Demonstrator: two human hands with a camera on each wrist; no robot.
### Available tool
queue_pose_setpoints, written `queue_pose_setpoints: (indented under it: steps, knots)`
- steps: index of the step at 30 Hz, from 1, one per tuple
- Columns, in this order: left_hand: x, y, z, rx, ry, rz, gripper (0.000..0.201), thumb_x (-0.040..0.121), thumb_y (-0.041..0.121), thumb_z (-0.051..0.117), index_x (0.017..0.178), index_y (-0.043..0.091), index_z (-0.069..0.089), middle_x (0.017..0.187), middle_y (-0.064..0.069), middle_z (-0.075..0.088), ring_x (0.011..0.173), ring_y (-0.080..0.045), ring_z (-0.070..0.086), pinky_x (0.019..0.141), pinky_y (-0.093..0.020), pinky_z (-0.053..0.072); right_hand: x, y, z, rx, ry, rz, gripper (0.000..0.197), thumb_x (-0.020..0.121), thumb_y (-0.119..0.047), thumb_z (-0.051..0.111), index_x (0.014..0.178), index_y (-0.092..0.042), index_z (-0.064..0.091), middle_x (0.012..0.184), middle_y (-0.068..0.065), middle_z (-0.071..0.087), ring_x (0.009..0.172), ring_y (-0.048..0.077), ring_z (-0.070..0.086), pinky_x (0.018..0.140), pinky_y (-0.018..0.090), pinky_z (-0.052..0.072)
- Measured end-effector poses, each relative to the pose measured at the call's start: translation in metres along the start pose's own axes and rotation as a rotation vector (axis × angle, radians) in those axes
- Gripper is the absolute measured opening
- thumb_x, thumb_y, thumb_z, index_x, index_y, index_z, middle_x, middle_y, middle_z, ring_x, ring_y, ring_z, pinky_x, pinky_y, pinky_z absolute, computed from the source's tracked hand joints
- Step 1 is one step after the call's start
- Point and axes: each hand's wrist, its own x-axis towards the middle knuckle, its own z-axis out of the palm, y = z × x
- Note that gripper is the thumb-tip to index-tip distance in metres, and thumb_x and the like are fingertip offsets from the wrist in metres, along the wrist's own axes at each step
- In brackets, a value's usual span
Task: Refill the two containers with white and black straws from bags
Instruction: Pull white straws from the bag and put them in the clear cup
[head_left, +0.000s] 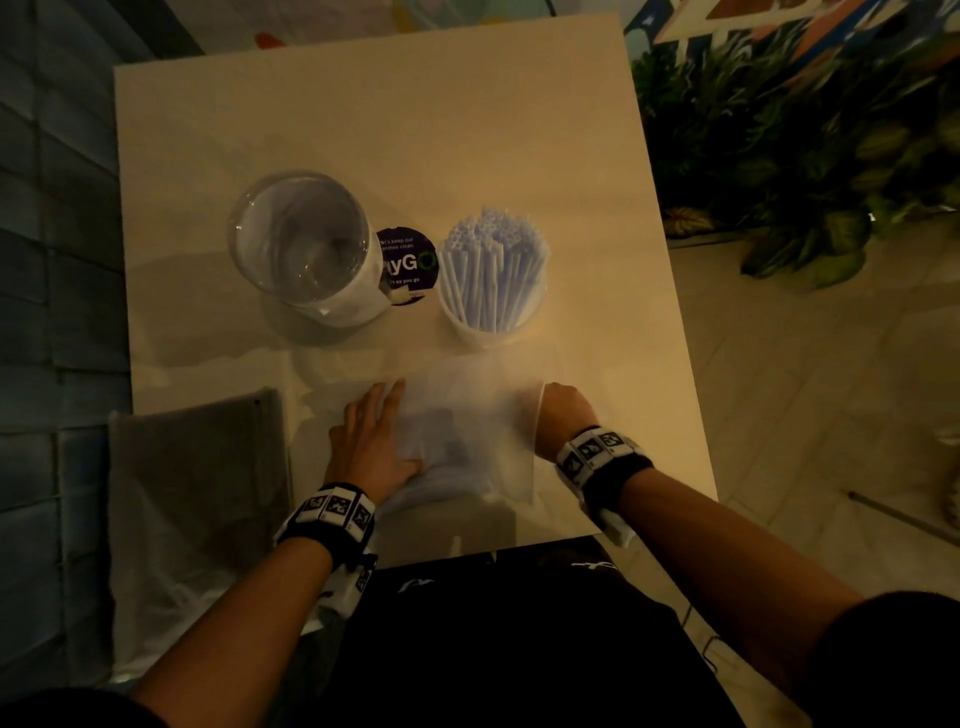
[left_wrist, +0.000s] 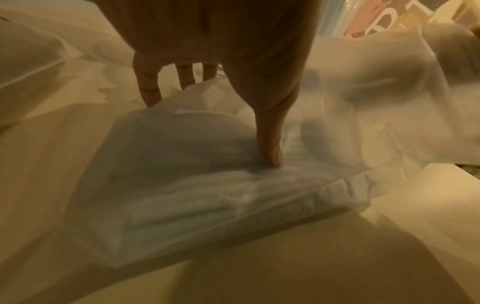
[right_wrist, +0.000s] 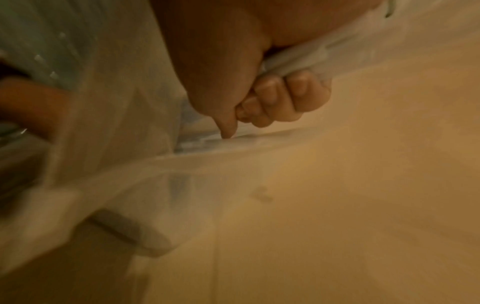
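Observation:
A translucent plastic bag (head_left: 467, 431) lies on the near part of the table, with pale straws (left_wrist: 182, 214) dimly visible inside it. My left hand (head_left: 374, 436) rests on the bag's left side with straight fingers, its thumb (left_wrist: 270, 144) pressing down on the plastic. My right hand (head_left: 563, 410) grips the bag's right edge, its fingers (right_wrist: 272, 100) curled round bunched plastic (right_wrist: 298, 61). Beyond the bag stand an empty clear glass jar (head_left: 304, 244) on the left and a white cup (head_left: 491, 322) packed with upright white straws (head_left: 493, 249) on the right.
A greyish plastic bag (head_left: 197, 493) lies at the table's near left corner and hangs over the edge. A round dark sticker (head_left: 408, 265) sits between the two containers. The far half of the cream table (head_left: 363, 130) is bare. Green plants (head_left: 779, 156) stand to the right.

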Motion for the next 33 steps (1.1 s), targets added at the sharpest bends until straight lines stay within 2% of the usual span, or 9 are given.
queue_pose_setpoints:
  steps: [2, 5, 8, 12, 17, 20, 22, 28, 33]
  knots:
    - [0.001, -0.005, -0.001, -0.020, -0.001, -0.019, 0.117, 0.067, 0.055, 0.077, 0.152, 0.038, -0.002, 0.160, 0.004, 0.007, 0.141, -0.029, 0.017, 0.108, -0.055, 0.031, -0.013, 0.014, -0.007, -0.073, -0.005, 0.015, 0.022, 0.098, -0.029, 0.050, 0.099, -0.015, 0.067, 0.097, 0.007, 0.068, 0.092, 0.031, 0.067, 0.072, 0.033, 0.045]
    - [0.000, -0.008, -0.003, -0.019, 0.009, -0.014, 0.116, 0.067, 0.057, 0.076, 0.152, 0.037, 0.000, 0.160, 0.003, 0.009, 0.140, -0.030, 0.018, 0.109, -0.054, 0.031, -0.036, 0.041, -0.009, -0.017, -0.023, 0.035, 0.017, 0.097, -0.037, 0.051, 0.083, -0.029, 0.056, 0.083, 0.002, 0.061, 0.079, 0.027, 0.063, 0.066, 0.031, 0.041]
    - [-0.002, -0.009, -0.006, -0.029, 0.003, -0.005, 0.117, 0.065, 0.059, 0.077, 0.153, 0.035, 0.004, 0.160, 0.002, 0.011, 0.141, -0.029, 0.018, 0.110, -0.052, 0.029, -0.061, 0.078, -0.004, 0.020, -0.027, 0.102, 0.018, 0.098, -0.036, 0.053, 0.081, -0.029, 0.054, 0.077, -0.002, 0.057, 0.070, 0.022, 0.056, 0.064, 0.029, 0.040]
    - [-0.005, -0.007, -0.023, -0.087, -0.005, 0.027, 0.125, 0.052, 0.083, 0.069, 0.151, 0.034, 0.011, 0.156, 0.002, 0.023, 0.138, -0.029, 0.028, 0.109, -0.052, 0.032, -0.095, 0.117, -0.006, 0.064, 0.014, 0.199, 0.017, 0.098, -0.031, 0.057, 0.082, -0.028, 0.054, 0.075, 0.000, 0.062, 0.068, 0.021, 0.059, 0.063, 0.029, 0.043]
    - [-0.026, 0.029, -0.061, -0.654, 0.157, 0.242, 0.097, 0.067, 0.082, 0.059, 0.146, 0.031, 0.035, 0.143, 0.008, 0.043, 0.130, -0.012, 0.042, 0.109, -0.039, 0.037, -0.108, 0.110, -0.023, 0.082, 0.207, 0.085, 0.016, 0.091, -0.025, 0.065, 0.078, -0.022, 0.057, 0.060, -0.002, 0.055, 0.053, 0.023, 0.054, 0.055, 0.031, 0.044]
    - [-0.040, 0.068, -0.084, -0.902, 0.137, 0.432, 0.081, 0.078, 0.079, 0.048, 0.141, 0.028, 0.044, 0.138, 0.011, 0.051, 0.127, -0.003, 0.047, 0.104, -0.021, 0.039, -0.100, 0.083, -0.034, 0.023, 0.208, 0.013, 0.015, 0.094, -0.031, 0.059, 0.082, -0.023, 0.058, 0.063, -0.005, 0.053, 0.056, 0.021, 0.054, 0.057, 0.028, 0.041]
    - [-0.040, 0.090, -0.092, -0.934, 0.084, 0.470, 0.075, 0.081, 0.077, 0.045, 0.138, 0.028, 0.046, 0.137, 0.014, 0.052, 0.127, 0.000, 0.048, 0.103, -0.017, 0.040, -0.095, 0.074, -0.040, -0.011, 0.188, 0.009, 0.016, 0.096, -0.034, 0.056, 0.083, -0.025, 0.057, 0.066, -0.005, 0.053, 0.059, 0.019, 0.054, 0.059, 0.027, 0.039]
    - [-0.022, 0.100, -0.084, -0.896, 0.059, 0.337, 0.063, 0.087, 0.066, 0.043, 0.131, 0.022, 0.055, 0.131, 0.011, 0.059, 0.121, 0.000, 0.052, 0.106, -0.039, 0.044, -0.104, 0.101, -0.055, 0.040, 0.161, 0.094, 0.016, 0.095, -0.028, 0.060, 0.079, -0.023, 0.059, 0.066, -0.003, 0.059, 0.061, 0.016, 0.058, 0.065, 0.034, 0.054]
    - [-0.032, 0.110, -0.093, -1.083, 0.039, 0.401, 0.068, 0.090, 0.070, 0.036, 0.127, 0.017, 0.057, 0.125, 0.005, 0.064, 0.118, -0.008, 0.059, 0.103, -0.034, 0.047, -0.113, 0.098, -0.062, 0.075, 0.208, -0.008, 0.014, 0.092, -0.027, 0.064, 0.079, -0.022, 0.060, 0.064, -0.002, 0.060, 0.057, 0.018, 0.060, 0.062, 0.042, 0.057]
